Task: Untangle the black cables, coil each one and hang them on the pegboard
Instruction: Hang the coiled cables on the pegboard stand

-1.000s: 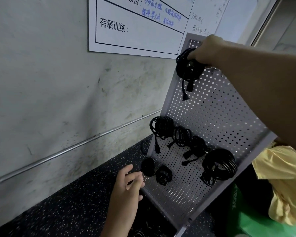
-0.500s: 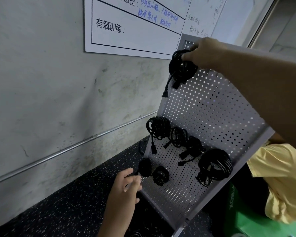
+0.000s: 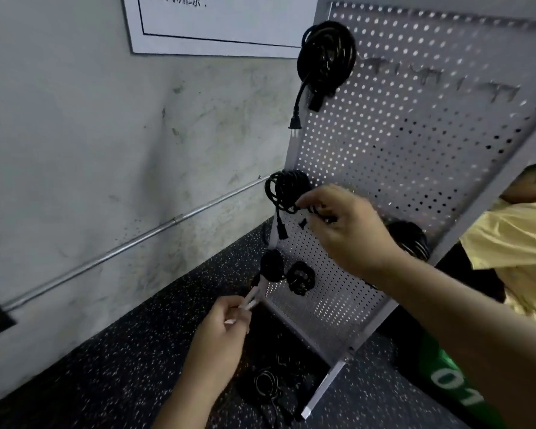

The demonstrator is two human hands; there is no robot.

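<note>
Head camera: we see the grey pegboard (image 3: 415, 134) standing tilted at the right, close to the wall, with coiled black cables hung on it. The top coil (image 3: 325, 57) hangs high, its plug end dangling free. In the middle row our right hand (image 3: 353, 233) is clamped on the second coil (image 3: 324, 213), just right of the left coil (image 3: 287, 190), fingers curled round its loops. Our left hand (image 3: 223, 332), nearer and lower, pinches two thin white strips (image 3: 252, 300) by the board's bottom-left corner. Loose cables (image 3: 265, 385) lie on the speckled floor (image 3: 106, 366) at the board's foot, not yet coiled.

We judge the risks so: a tug from the right hand could slip the second coil off its hook or drag the neighbouring left coil with it. Its loops could spring open. A hard pull could rock the tilted board and shake the other coils down.
</note>
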